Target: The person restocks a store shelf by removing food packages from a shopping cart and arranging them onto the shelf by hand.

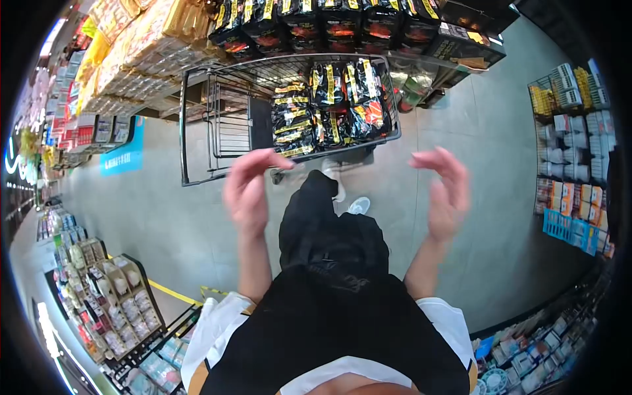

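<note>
My left hand (247,197) hangs in the air by the near side of a wire shopping cart (228,150), its fingers curved and apart from the thumb, holding nothing. To the right, past the cart's corner, my right hand (446,194) is also raised and empty, with curled fingers spread from the thumb. Both hands are slightly blurred. Inside the cart lie several shiny black packets (329,108) with yellow strips and some red print. A dark panel (261,124) stands beside them in the cart. Neither hand touches the cart or the packets.
Behind the cart, similar black packets (340,23) stand in a row beside stacked clear-wrapped goods (141,62). Display racks (573,141) line the right side. More goods shelves (118,296) stand lower left. Grey floor (487,197) runs between them.
</note>
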`<state>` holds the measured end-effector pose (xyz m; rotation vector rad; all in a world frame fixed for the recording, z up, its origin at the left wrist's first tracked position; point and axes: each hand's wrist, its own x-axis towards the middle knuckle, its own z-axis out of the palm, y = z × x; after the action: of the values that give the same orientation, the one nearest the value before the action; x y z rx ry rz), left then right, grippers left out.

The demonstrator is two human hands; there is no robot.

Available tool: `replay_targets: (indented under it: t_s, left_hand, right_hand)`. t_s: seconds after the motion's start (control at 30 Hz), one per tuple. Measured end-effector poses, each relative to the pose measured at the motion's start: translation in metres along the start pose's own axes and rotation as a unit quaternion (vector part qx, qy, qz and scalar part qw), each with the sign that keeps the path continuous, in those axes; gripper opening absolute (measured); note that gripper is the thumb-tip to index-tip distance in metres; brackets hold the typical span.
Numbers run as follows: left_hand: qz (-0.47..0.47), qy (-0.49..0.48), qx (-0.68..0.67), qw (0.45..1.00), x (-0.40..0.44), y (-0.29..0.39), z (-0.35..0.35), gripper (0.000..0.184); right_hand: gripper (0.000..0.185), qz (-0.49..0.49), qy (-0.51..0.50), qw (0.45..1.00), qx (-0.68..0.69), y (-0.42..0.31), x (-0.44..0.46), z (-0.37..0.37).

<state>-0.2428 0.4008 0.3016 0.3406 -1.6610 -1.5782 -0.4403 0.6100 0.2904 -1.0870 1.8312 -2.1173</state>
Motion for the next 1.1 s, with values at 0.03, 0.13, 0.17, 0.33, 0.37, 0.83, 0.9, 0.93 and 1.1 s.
replay_targets:
  t_s: [0.03,0.13,0.17,0.33,0.37,0.83,0.9,0.93,1.1]
  left_hand:
    - [0.108,-0.055,-0.026,0.992,0.01,0.029,0.0,0.044]
    - [0.317,-0.184,-0.012,0.931,0.037,0.106,0.003,0.068]
    - [0.323,-0.178,-0.009,0.929,0.039,0.126,0.006,0.068]
    - [0.327,-0.163,0.017,0.931,0.044,0.171,-0.041,0.059]
    - [0.323,-0.177,0.004,0.93,0.047,0.174,-0.055,0.059]
    - [0.315,-0.088,-0.044,0.944,0.048,0.163,-0.189,0.021]
    - [0.335,-0.118,-0.048,0.934,0.052,0.159,-0.198,0.021]
    - [0.323,-0.118,-0.039,0.938,0.05,0.16,-0.2,0.023]
    - [0.325,-0.128,-0.025,0.937,0.056,0.158,-0.2,0.021]
  right_hand:
    - [0.052,-0.077,0.02,0.997,0.02,-0.037,0.003,0.012]
    - [0.072,-0.278,-0.075,0.949,0.13,-0.1,0.024,0.032]
    - [0.076,-0.314,-0.144,0.93,0.127,-0.121,0.035,0.043]
    - [0.068,-0.354,-0.115,0.925,0.073,-0.151,0.051,0.141]
    - [0.068,-0.359,-0.12,0.922,0.082,-0.153,0.054,0.164]
    - [0.063,-0.403,-0.118,0.881,0.221,-0.152,0.063,0.355]
    - [0.062,-0.413,-0.11,0.873,0.235,-0.167,0.054,0.33]
    - [0.062,-0.412,-0.105,0.872,0.242,-0.159,0.052,0.344]
    - [0.06,-0.418,-0.082,0.863,0.273,-0.155,0.045,0.34]
